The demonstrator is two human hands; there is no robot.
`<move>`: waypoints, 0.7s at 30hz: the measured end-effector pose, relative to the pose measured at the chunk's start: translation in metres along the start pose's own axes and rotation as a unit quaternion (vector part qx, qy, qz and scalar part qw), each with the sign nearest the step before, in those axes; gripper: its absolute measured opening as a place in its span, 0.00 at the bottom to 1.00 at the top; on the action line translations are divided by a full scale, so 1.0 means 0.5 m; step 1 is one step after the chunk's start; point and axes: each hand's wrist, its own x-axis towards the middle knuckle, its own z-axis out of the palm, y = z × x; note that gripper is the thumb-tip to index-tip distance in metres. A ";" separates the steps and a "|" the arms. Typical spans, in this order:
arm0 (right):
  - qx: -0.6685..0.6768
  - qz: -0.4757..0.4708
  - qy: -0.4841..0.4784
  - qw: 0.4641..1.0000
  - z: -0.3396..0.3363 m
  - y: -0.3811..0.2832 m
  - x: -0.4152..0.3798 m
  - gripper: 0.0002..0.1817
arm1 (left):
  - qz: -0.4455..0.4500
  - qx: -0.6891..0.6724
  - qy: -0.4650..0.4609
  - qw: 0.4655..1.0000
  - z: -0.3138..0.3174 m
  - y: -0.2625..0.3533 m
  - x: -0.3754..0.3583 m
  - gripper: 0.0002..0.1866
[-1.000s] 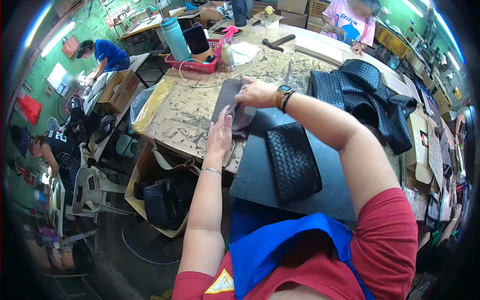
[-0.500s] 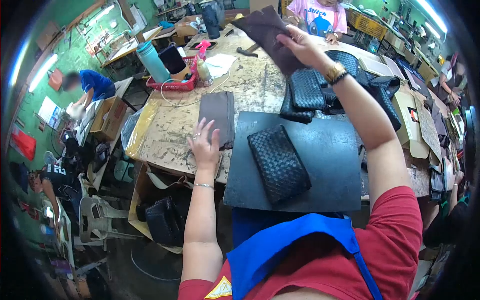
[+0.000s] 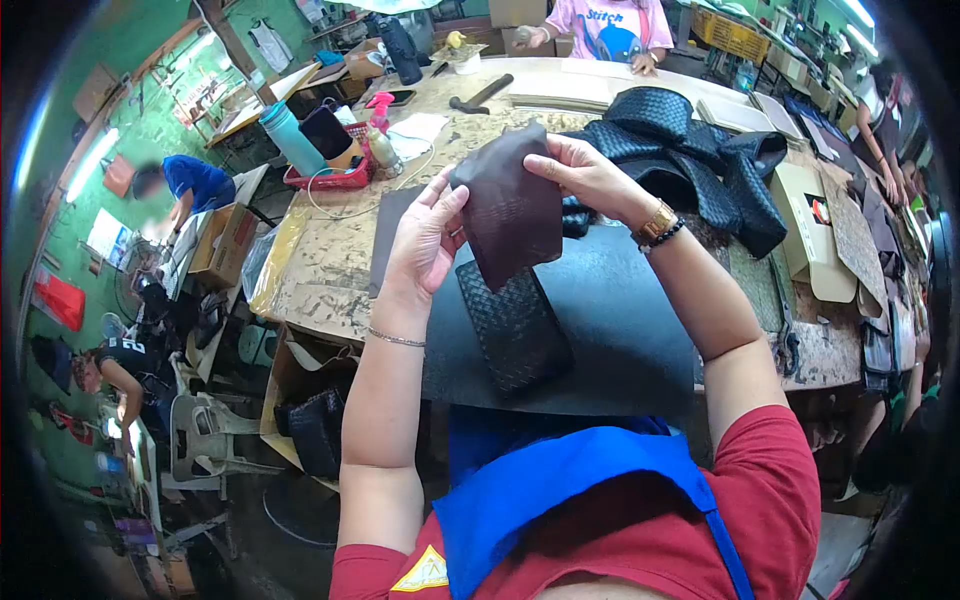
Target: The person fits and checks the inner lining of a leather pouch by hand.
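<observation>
Between my two hands hangs a dark brown piece of thin leather or cloth, raised above the table. My left hand pinches its left edge with the thumb in front. At its upper right edge, my right hand grips it between thumb and fingers. Below lies a black woven leather pouch on a dark flat board, its upper end partly covered by the brown piece. A flat dark sheet lies on the table, partly behind my left hand.
Several black woven leather pieces are piled beyond the board. A hammer lies farther back. At the left stands a red basket with a teal bottle. A co-worker in a pink shirt is across the table.
My right hand has brought the brown piece down and toward me from the upper right. My left hand has risen off the flat sheet and taken hold of the piece's left edge.
</observation>
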 end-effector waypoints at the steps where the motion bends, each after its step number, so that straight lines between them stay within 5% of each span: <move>1: -0.045 -0.035 0.059 0.997 -0.003 0.011 -0.005 0.20 | 0.008 0.014 0.024 1.000 0.010 -0.004 -0.002 0.38; 5: -0.185 -0.161 0.250 0.937 0.030 0.023 -0.035 0.25 | 0.132 0.143 0.054 0.979 0.045 -0.011 0.004 0.41; 7: -0.179 -0.205 0.231 0.934 0.061 0.021 -0.054 0.22 | 0.211 0.184 0.041 0.959 0.056 -0.014 0.015 0.45; 12: 0.061 -0.125 0.171 0.975 0.104 0.017 -0.054 0.14 | 0.316 0.432 0.025 0.844 0.108 -0.004 -0.003 0.40; 15: 0.046 -0.142 0.164 0.975 0.091 0.036 -0.042 0.13 | 0.289 0.527 0.015 0.799 0.147 0.008 -0.026 0.42; 18: 0.123 -0.117 0.146 0.975 0.085 0.038 -0.043 0.09 | 0.283 0.541 0.005 0.792 0.145 0.007 -0.019 0.40; 21: 0.163 -0.107 0.154 0.969 0.082 0.036 -0.046 0.07 | 0.233 0.425 -0.039 0.874 0.140 0.011 -0.008 0.38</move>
